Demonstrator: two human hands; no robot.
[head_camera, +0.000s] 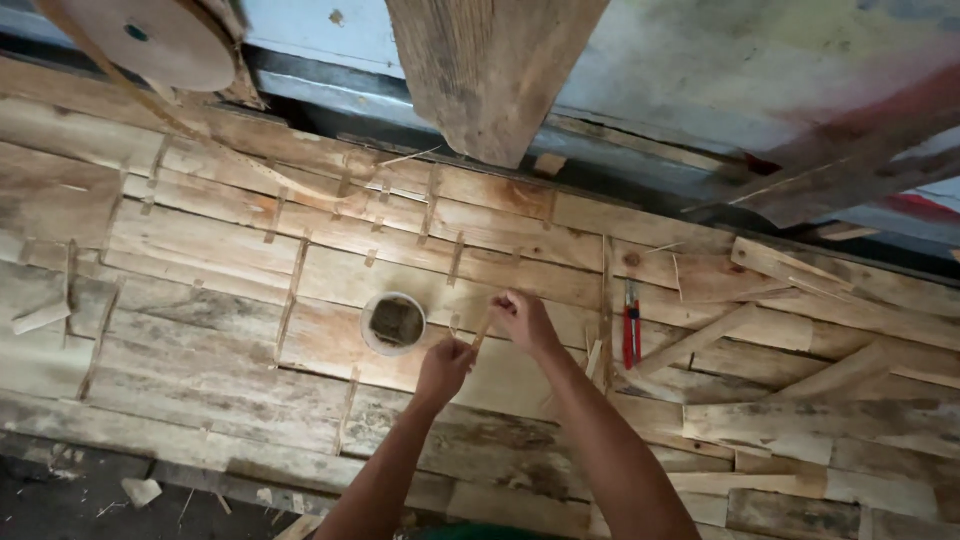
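My left hand (444, 366) and my right hand (522, 320) are both closed on a thin wooden stick (483, 331) that runs between them, held just above a sheet of joined wood veneer pieces (230, 250). A small round white cup (394, 322) with dark contents sits on the wood just left of my hands. Narrow strips (293, 293) lie across the seams of the veneer.
Red-handled pliers (632, 325) lie to the right of my hands. Loose wood offcuts (790, 268) are piled at the right. A thick wooden post (490, 70) stands at the top centre, and a large roll of tape (160, 38) hangs at top left.
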